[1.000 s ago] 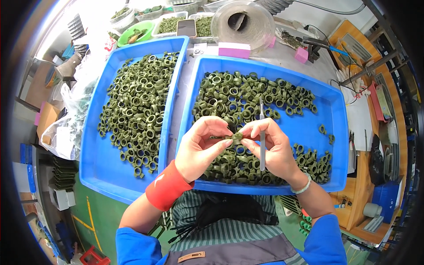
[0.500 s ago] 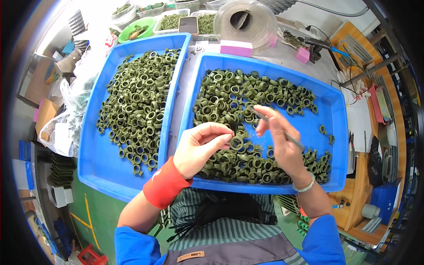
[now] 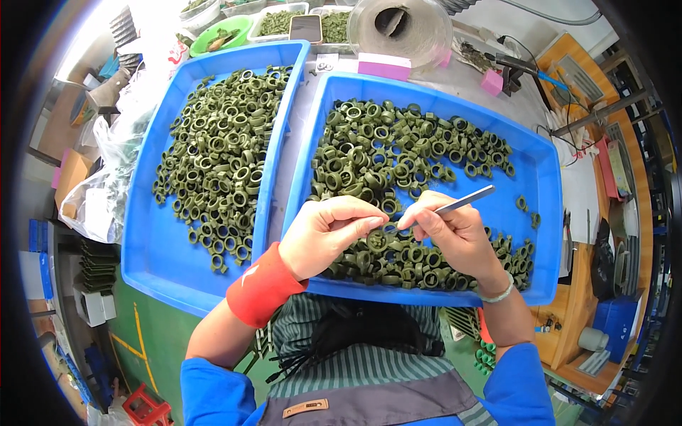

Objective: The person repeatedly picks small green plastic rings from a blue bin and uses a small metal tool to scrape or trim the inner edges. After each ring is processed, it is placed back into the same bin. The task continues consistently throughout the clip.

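Observation:
My left hand [image 3: 330, 231], with a red wristband, is closed in a pinch over the right-hand blue tray [image 3: 547, 213]. A small green ring [image 3: 376, 242] is at its fingertips, partly covered by them. Close beside, my right hand [image 3: 451, 231] is closed around a slim, flat grey tool [image 3: 469, 199]. One end of the tool sticks out up and to the right; the fingers hide the rest, so its exact kind cannot be told. The fingertips of both hands nearly meet. Many similar green rings [image 3: 419, 138] lie heaped in this tray, around and below my hands.
Another blue tray [image 3: 160, 273] on the left holds a large heap of green rings [image 3: 220, 156]. Behind the trays are a phone [image 3: 305, 28], a pink block [image 3: 383, 65], a big translucent round container [image 3: 426, 32] and a light green bowl [image 3: 238, 28]. A plastic bag [image 3: 106, 192] hangs at far left.
My right hand has come down and left toward my left fingertips. The grey tool has swung round, from slanting down to the right to slanting up to the right.

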Action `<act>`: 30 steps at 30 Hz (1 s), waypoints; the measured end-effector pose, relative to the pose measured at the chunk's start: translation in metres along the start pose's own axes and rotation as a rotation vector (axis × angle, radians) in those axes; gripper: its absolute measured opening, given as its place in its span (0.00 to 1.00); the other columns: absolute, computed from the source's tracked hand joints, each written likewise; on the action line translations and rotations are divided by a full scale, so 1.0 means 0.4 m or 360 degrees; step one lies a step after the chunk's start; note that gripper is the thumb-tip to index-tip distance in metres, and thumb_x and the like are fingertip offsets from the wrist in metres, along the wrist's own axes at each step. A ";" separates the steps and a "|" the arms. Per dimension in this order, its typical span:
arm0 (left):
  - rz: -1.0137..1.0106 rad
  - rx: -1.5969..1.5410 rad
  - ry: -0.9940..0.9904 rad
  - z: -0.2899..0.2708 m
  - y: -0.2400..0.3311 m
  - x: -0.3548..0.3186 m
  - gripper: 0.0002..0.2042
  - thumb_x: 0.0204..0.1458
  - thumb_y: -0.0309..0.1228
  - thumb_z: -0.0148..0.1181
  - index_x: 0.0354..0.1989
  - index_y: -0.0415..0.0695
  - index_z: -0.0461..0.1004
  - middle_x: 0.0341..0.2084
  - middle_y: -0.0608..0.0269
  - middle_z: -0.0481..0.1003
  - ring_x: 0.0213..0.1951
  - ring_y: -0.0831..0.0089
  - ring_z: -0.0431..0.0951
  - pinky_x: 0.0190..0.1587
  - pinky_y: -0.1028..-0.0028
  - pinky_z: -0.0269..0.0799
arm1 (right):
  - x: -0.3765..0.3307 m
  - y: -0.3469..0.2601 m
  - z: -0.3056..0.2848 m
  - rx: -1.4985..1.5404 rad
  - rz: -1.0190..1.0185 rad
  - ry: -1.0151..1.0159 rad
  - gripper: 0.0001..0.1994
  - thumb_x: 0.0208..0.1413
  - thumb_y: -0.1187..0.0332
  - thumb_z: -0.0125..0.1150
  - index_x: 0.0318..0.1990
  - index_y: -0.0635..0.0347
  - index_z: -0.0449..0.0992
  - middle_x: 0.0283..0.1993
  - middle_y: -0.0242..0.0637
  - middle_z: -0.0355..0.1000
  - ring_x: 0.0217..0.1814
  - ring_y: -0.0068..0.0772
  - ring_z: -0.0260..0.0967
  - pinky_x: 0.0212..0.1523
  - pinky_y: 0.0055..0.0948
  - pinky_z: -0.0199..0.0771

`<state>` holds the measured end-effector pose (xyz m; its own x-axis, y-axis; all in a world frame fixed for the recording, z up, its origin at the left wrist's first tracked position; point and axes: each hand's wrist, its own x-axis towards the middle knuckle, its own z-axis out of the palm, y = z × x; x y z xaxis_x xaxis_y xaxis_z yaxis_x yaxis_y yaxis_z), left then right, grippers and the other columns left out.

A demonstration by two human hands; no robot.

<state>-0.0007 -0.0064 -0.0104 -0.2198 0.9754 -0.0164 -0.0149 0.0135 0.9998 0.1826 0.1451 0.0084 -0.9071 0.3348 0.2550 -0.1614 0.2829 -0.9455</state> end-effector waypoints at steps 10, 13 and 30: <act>0.0153 0.0144 0.0205 0.004 0.005 -0.003 0.07 0.58 0.22 0.62 0.43 0.37 0.81 0.37 0.63 0.80 0.35 0.81 0.77 0.39 0.80 0.73 | -0.016 -0.017 0.015 0.0018 0.0137 0.0081 0.06 0.65 0.74 0.57 0.39 0.67 0.79 0.34 0.38 0.79 0.34 0.26 0.79 0.36 0.23 0.80; 0.0187 0.0110 0.0287 0.004 0.000 -0.001 0.07 0.58 0.23 0.62 0.43 0.37 0.81 0.35 0.65 0.80 0.34 0.83 0.77 0.37 0.81 0.72 | -0.021 0.002 0.021 0.0194 0.0084 0.0100 0.10 0.68 0.70 0.52 0.42 0.67 0.78 0.34 0.41 0.80 0.35 0.29 0.80 0.38 0.27 0.82; -0.0497 -0.0695 0.0019 -0.046 -0.001 0.011 0.12 0.60 0.26 0.60 0.52 0.41 0.75 0.33 0.75 0.72 0.33 0.89 0.69 0.35 0.86 0.66 | -0.018 0.076 0.009 -0.1246 0.0264 0.0060 0.08 0.46 0.79 0.59 0.33 0.60 0.68 0.31 0.40 0.70 0.34 0.47 0.70 0.37 0.41 0.69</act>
<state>-0.0197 -0.0063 -0.0109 -0.1509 0.9371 -0.3147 -0.4851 0.2071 0.8495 0.1829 0.1482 -0.0227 -0.8794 0.4541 0.1432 0.3070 0.7706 -0.5585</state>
